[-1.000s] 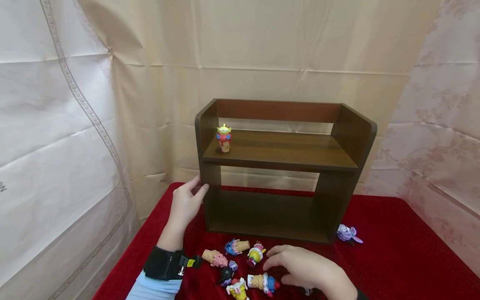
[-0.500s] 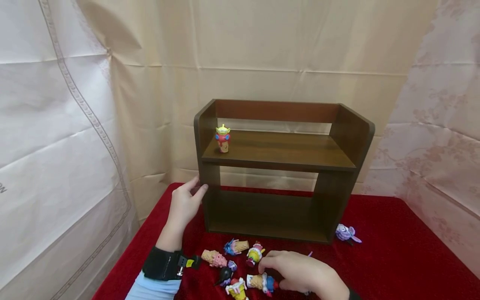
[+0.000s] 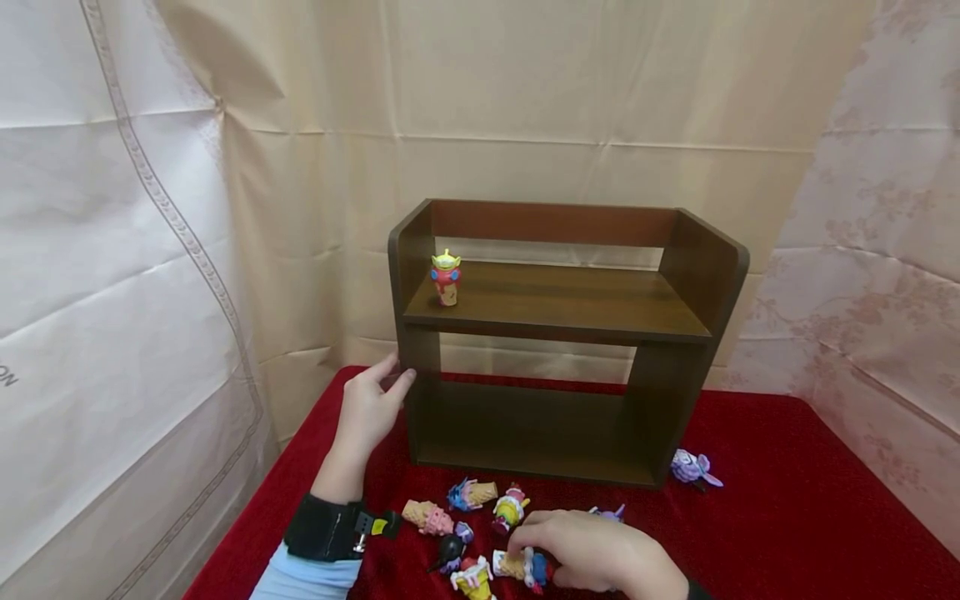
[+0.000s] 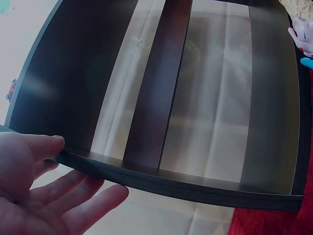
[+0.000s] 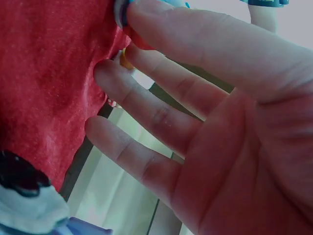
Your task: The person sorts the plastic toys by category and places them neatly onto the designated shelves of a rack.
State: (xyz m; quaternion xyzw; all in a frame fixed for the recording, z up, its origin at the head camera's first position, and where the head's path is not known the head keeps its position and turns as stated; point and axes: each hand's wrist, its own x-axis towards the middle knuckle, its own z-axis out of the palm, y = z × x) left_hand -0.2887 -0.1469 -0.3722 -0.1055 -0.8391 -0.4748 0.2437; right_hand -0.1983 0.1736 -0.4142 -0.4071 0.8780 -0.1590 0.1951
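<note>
My left hand (image 3: 371, 408) touches the left side panel of a dark brown two-tier shelf (image 3: 555, 300), thumb at its front edge and fingers along the outside. In the left wrist view those fingers are mostly straight. Over an ice-cream-cone figurine with a blue-and-red top (image 3: 536, 570) my right hand (image 3: 592, 546) reaches down, fingers spread around it; it lies on its side on the red cloth. The right wrist view shows the extended fingers (image 5: 151, 110), with the thumb partly covering a blue-and-red object. A green three-eyed alien cone figurine (image 3: 446, 279) stands on the upper tier.
Several more cone figurines lie before the shelf: a blue one (image 3: 471, 494), a pink one (image 3: 429, 517), a yellow-and-red one (image 3: 510, 508), a black one (image 3: 452, 550) and a yellow-white one (image 3: 474, 579). A purple figurine (image 3: 693, 468) lies by the shelf's right side.
My right hand has moved left and down onto the blue-and-red-topped figurine, exposing a purple figurine behind it. The left hand stays at the shelf's side.
</note>
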